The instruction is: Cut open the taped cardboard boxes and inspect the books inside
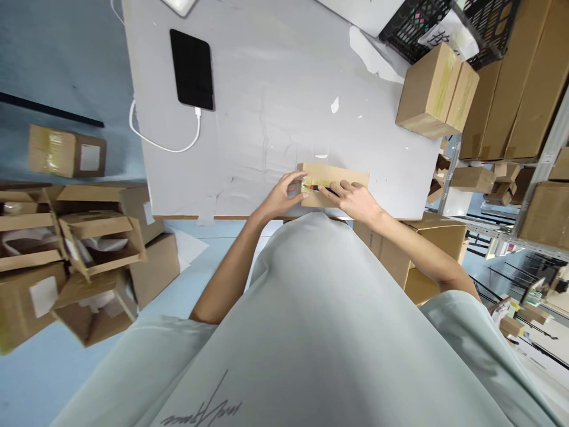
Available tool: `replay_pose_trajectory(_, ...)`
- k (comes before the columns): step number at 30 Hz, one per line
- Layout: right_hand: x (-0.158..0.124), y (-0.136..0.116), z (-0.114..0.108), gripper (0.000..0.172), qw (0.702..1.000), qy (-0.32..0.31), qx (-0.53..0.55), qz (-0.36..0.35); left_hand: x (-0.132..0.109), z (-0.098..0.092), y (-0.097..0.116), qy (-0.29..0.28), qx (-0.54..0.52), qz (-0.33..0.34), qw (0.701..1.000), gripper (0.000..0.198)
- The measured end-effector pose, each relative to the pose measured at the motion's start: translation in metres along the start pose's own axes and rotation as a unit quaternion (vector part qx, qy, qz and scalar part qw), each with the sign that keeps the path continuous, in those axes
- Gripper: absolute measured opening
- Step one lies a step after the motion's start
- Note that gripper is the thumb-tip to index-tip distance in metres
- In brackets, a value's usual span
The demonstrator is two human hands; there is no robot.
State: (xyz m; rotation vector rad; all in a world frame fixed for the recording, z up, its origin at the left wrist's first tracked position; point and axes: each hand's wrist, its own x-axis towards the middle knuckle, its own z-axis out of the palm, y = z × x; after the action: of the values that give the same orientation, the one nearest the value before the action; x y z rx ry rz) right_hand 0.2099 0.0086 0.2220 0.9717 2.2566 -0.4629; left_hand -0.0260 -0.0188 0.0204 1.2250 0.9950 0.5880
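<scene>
A small cardboard box (351, 174) lies at the table's front edge, with clear yellowish tape along its upper face. My left hand (281, 197) grips the box's left end, fingers at the far corner and thumb at the near one. In my right hand (354, 200) is a slim black-and-red box cutter (315, 187), held nearly flat over the tape with its tip pointing left. The blade itself is too small to make out. My right fingers rest over the middle of the box and hide part of it.
A black tablet (192, 70) with a white cable (178, 150) lies on the grey table (249, 118). Taped cartons (427, 89) and a black plastic crate (413, 26) stand at the back right. Opened boxes (100, 237) are stacked left of the table; shelves (502, 228) stand right.
</scene>
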Motion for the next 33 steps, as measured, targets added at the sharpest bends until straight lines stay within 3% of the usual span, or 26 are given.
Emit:
replay_pose_trajectory(6,-0.002,-0.002,-0.003,0.065,1.000,-0.006,-0.014,-0.007,-0.001,-0.002,0.004,0.003,0.018,-0.003,1.000,0.075)
replay_pose_trajectory(14,-0.024,0.018,0.009,0.063,1.000,0.003,-0.026,0.006,-0.004,0.000,0.005,0.011,0.056,0.004,0.998,0.074)
replay_pose_trajectory(21,-0.066,0.046,0.029,0.064,0.997,-0.027,-0.014,0.069,-0.006,0.004,0.011,0.014,0.063,-0.008,0.998,0.074)
replay_pose_trajectory(26,-0.099,0.061,0.044,0.065,0.994,-0.012,-0.018,0.106,-0.004,0.008,0.011,0.024,0.078,-0.013,0.997,0.074)
replay_pose_trajectory(33,-0.167,0.112,0.083,0.053,0.973,-0.023,0.010,0.229,-0.002,0.006,0.004,0.046,0.049,-0.032,0.997,0.080)
